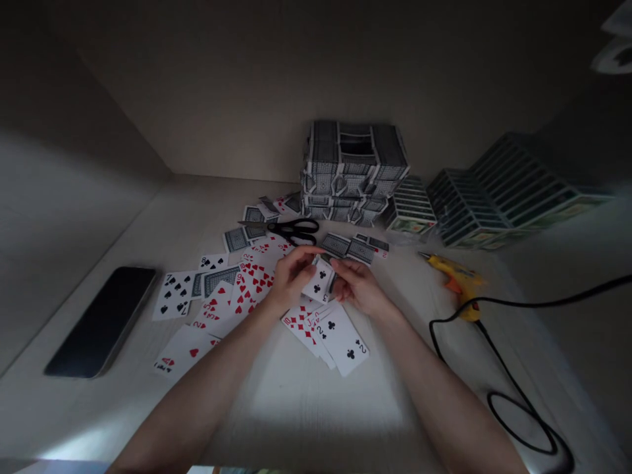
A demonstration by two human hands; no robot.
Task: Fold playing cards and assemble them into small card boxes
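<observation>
Both hands meet over the middle of the table around one playing card, a three of clubs (pixel 318 284), its face toward me. My left hand (pixel 291 280) grips its left edge between thumb and fingers. On the card's right side, my right hand (pixel 358 283) pinches the edge, and part of the card there looks folded. Just below lie a two of clubs (pixel 344 339) and a ten of diamonds (pixel 300 322), face up and overlapping. Left of my left hand, face-up red cards (pixel 254 283) spread out, partly covered by my forearm.
Black-handled scissors (pixel 296 230) lie on cards beyond my hands. Behind stands a box built of folded cards (pixel 355 171), with green-edged card stacks (pixel 498 204) to its right. A yellow glue gun (pixel 461 286) with a black cord lies right; a phone (pixel 101 322) lies left.
</observation>
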